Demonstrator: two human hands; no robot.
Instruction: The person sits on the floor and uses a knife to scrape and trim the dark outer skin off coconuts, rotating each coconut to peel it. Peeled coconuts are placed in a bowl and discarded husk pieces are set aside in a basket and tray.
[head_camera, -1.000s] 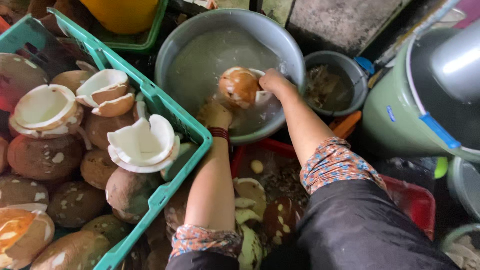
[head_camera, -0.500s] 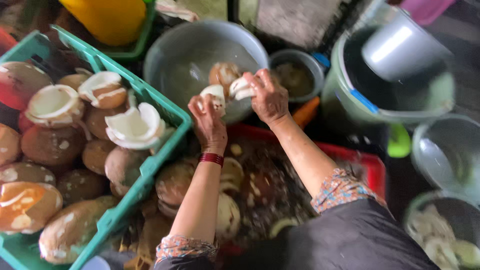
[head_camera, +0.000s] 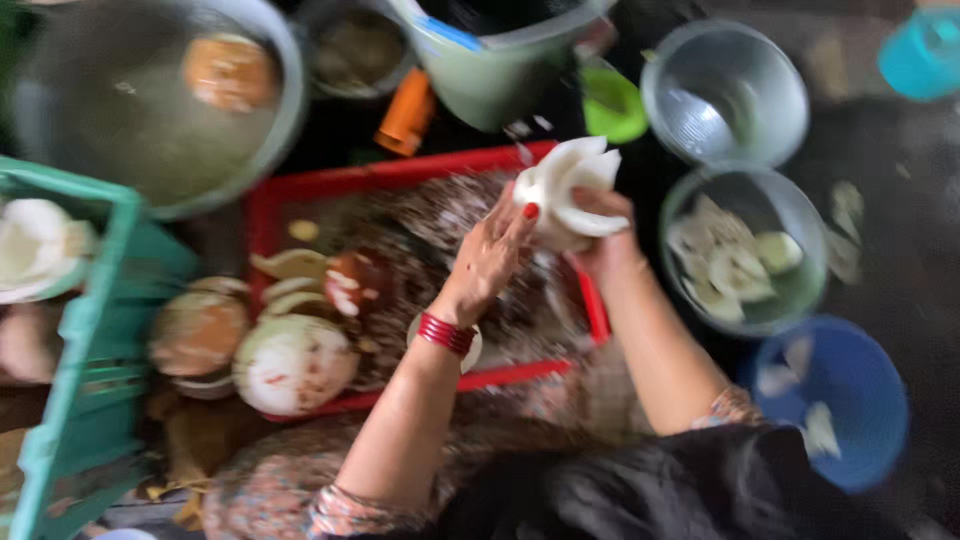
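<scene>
We see no labels, only a red tray (head_camera: 300, 190) and a green crate (head_camera: 95, 330) beside it. Both hands, left hand (head_camera: 487, 262) and right hand (head_camera: 605, 240), curl their fingers closed around a white coconut piece (head_camera: 568, 190) above the tray's right edge. Blur hides finer detail.

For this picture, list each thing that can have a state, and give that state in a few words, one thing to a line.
left hand: closed against the white coconut piece.
right hand: gripping it from below.
white coconut piece: shelled, held over the red tray's edge.
red tray: littered with husk and shell scraps.
large metal basin: holds cloudy liquid.
clear bowl: partly filled with white pieces.
blue bucket: few pieces inside.
</scene>
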